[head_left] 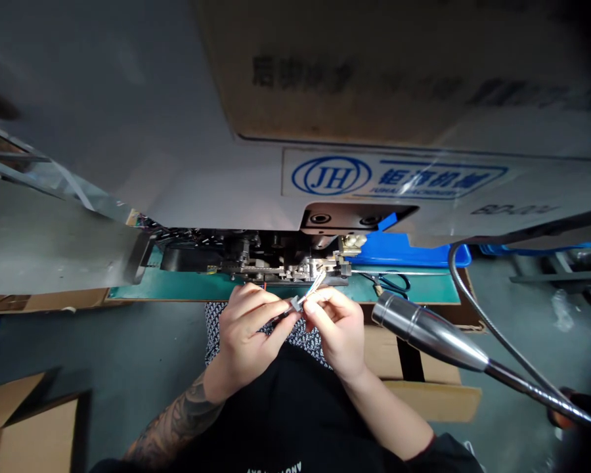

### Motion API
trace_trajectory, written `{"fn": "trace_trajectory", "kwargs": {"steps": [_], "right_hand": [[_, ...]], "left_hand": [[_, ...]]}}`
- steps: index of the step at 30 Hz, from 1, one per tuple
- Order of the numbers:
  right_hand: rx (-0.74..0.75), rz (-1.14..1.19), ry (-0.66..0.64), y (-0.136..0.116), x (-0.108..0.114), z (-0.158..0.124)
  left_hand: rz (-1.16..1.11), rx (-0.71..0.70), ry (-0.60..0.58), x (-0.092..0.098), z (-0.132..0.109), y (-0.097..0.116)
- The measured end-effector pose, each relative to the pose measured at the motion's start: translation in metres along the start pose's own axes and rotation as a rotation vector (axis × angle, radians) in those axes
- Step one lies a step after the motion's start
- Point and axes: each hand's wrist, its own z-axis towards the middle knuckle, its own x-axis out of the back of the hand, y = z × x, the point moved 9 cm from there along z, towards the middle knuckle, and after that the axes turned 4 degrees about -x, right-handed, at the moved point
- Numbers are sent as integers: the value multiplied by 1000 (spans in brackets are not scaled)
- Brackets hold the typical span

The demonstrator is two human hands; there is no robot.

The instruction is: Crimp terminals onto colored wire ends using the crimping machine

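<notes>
Grey connector (296, 303), seemingly pinched at left fingertips (291, 318), right fingertips (311, 307) beside

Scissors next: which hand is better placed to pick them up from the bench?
Probably the right hand: it is nearer the scissors, which lie on its side of the green bench. The left hand is farther across. Both are busy at the small grey connector and its wires.
</notes>
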Motion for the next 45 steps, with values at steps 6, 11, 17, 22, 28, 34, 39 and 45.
{"fn": "trace_trajectory", "kwargs": {"steps": [6,11,17,22,28,34,39,45], "right_hand": [[4,48,35,-2,1,-3],[91,-55,108,-12,5,-8],[87,-155,165,-11,7,-14],[101,-155,120,-13,4,-14],[99,-206,93,-15,4,-13],[113,-242,79,-11,8,-13],[148,-209,83,-12,8,-14],[132,-211,3,-15,2,-12]], "left_hand": [[29,-7,28,1,-1,2],[76,-57,16,-1,-1,6],[127,-108,10,-3,-3,10],[167,-133,6,-3,-4,12],[200,-163,12,-2,-4,15],[220,-178,18,-2,-4,17],[155,-107,9,-4,-4,12],[-260,249,-125,-17,-11,-12]]}}
